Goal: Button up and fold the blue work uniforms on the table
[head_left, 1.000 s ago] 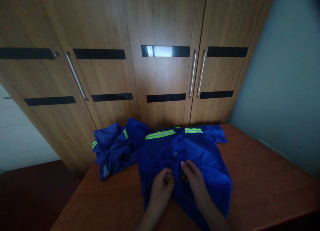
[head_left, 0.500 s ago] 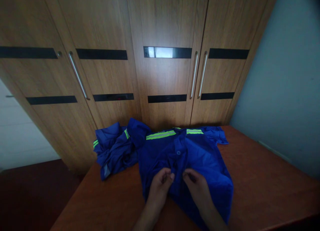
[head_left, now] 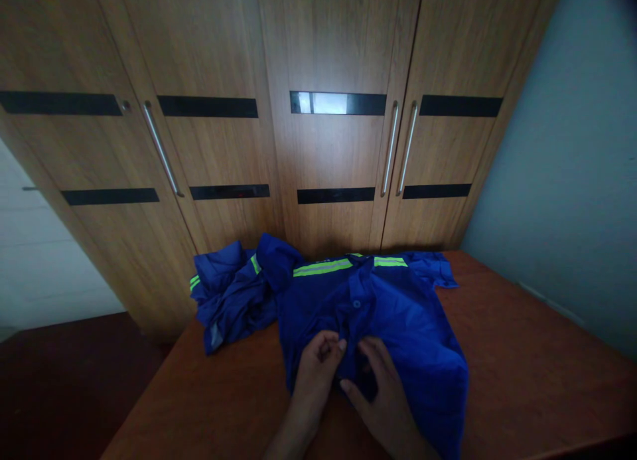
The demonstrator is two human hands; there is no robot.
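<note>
A blue work shirt (head_left: 398, 314) with yellow-green reflective stripes lies spread on the reddish-brown table (head_left: 522, 380). My left hand (head_left: 316, 364) pinches the fabric at the shirt's front opening, fingers curled on the cloth. My right hand (head_left: 381, 393) is just to its right, fingers bent and gripping the other front edge near the lower part of the button strip. One blue button shows above both hands.
A second crumpled blue garment (head_left: 226, 301) with reflective stripes lies at the table's far left corner. Wooden wardrobe doors (head_left: 328, 148) with metal handles stand right behind the table. A grey wall (head_left: 572, 181) is to the right, dark floor to the left.
Both hands have slid down the shirt's front toward me. My right hand has turned and dropped lower on the fabric. The view has shifted slightly.
</note>
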